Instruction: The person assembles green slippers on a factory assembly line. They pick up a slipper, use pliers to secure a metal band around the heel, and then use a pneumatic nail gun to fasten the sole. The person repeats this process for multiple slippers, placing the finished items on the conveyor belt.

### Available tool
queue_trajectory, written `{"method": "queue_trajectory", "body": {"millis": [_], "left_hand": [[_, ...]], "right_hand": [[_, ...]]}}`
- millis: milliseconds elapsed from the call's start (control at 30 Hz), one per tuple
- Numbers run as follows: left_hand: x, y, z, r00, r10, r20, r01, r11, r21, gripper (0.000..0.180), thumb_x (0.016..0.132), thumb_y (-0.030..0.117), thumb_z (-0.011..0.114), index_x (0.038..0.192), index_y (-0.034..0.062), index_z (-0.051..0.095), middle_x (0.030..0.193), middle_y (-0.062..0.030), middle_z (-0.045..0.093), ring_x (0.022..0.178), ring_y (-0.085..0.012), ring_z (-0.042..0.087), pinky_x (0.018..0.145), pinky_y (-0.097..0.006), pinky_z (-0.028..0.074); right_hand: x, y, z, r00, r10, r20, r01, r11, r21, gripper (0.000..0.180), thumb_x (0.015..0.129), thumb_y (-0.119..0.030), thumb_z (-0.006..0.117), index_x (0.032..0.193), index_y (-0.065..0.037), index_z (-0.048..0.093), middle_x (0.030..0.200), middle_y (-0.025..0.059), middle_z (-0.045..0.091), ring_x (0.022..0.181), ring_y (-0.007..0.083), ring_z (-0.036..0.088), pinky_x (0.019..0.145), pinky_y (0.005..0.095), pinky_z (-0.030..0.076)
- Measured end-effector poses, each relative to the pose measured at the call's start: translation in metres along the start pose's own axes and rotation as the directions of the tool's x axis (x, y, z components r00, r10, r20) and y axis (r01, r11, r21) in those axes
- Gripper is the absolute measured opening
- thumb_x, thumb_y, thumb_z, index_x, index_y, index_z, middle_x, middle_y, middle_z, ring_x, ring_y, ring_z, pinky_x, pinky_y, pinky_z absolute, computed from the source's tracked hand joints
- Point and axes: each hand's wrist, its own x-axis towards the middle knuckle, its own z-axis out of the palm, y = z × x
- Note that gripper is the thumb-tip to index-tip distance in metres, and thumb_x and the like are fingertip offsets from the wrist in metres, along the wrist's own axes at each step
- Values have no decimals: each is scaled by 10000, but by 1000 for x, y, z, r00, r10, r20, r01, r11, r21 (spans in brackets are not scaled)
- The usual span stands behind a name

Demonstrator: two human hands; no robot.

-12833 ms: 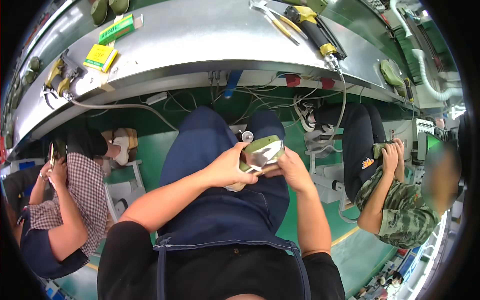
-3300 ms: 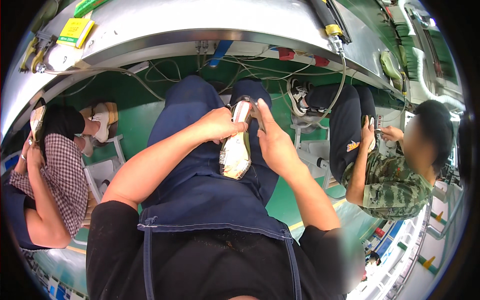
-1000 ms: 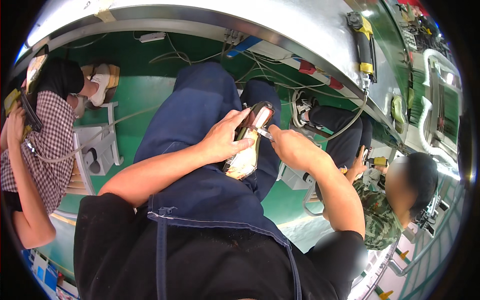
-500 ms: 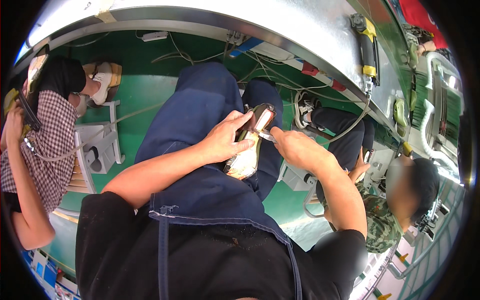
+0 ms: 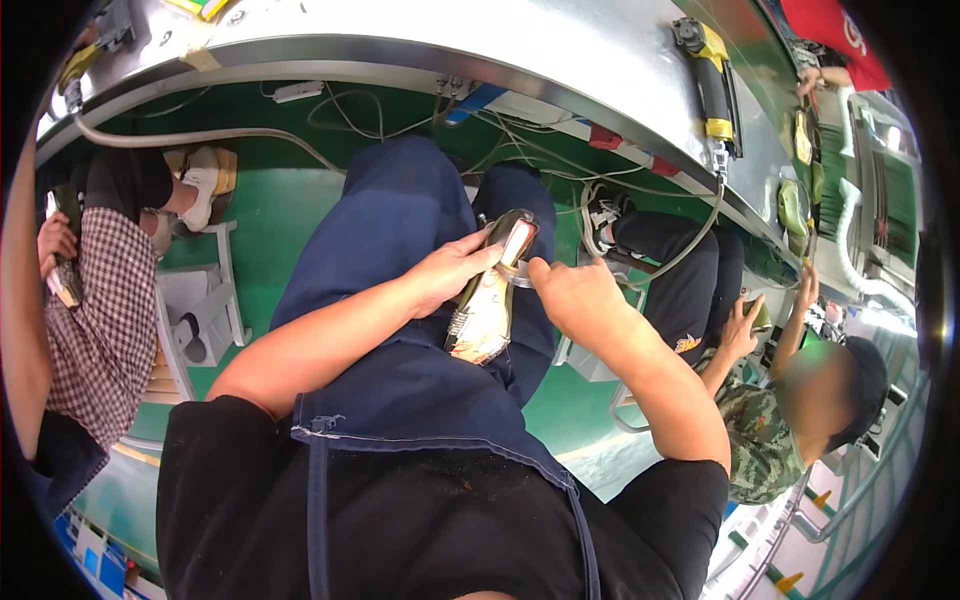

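A shoe upper stretched on a last (image 5: 480,318) rests bottom side up on my lap, its pale underside showing. Around its side, near the dark end, my left hand (image 5: 448,275) is closed, the thumb lying along the edge. My right hand (image 5: 583,298) makes a fist round a small silver metal tool (image 5: 519,276). The tool's curved end touches the shoe's rim near the dark end; its handle is hidden in the fist, so its exact kind does not show.
Ahead runs a metal workbench (image 5: 420,45) bearing a yellow-and-black air stapler (image 5: 712,80) with a hose, and a green shoe (image 5: 793,215) at right. Co-workers sit on both sides, the left one's hand (image 5: 57,243) holding a shoe. Cables (image 5: 385,125) hang below the bench.
My left thumb has moved along the shoe, and the tool has shifted slightly. The left co-worker's yellow tool is now up at the bench. The right co-worker has raised a hand toward the bench.
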Motion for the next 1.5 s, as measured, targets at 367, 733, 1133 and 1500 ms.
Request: {"method": "queue_trajectory", "body": {"millis": [367, 733, 1133, 1500], "left_hand": [[8, 0, 5, 991, 126, -45, -111, 963, 245, 563, 1088, 182, 538, 1607, 34, 377, 1405, -86, 605, 1242, -155, 593, 1070, -325, 482], [1, 1, 11, 985, 158, -62, -127, 928, 350, 674, 1076, 230, 566, 1665, 78, 277, 1505, -153, 558, 1337, -223, 560, 1129, -335, 427], [3, 2, 0, 992, 129, -9, -122, 958, 258, 739, 1063, 208, 578, 1685, 67, 206, 1593, -156, 467, 1435, -236, 471, 1187, -329, 360], [5, 3, 0, 991, 131, -1, -125, 947, 296, 733, 1069, 228, 595, 1678, 59, 225, 1572, -151, 492, 1424, -225, 485, 1183, -329, 368]], "right_hand": [[-19, 53, -72, 921, 69, 384, -323, 685, 653, 255, 964, -99, 587, 1196, 4, 603, 1029, 236, 736, 1018, 416, 715, 855, 501, 561], [42, 266, -81, 424, 760, -492, -551, 648, 526, 471, 982, -260, 681, 1348, 18, 578, 1265, 340, 650, 1192, 496, 619, 1010, 530, 491], [-29, 161, -103, 731, 680, -60, -162, 258, 952, 447, 797, -165, 818, 1175, 21, 666, 922, 48, 672, 784, 143, 615, 718, 308, 516], [-65, 45, -18, 901, 181, 394, -418, 127, 899, 320, 731, -112, 798, 952, 52, 637, 772, 23, 628, 691, 101, 547, 652, 309, 494]]}}
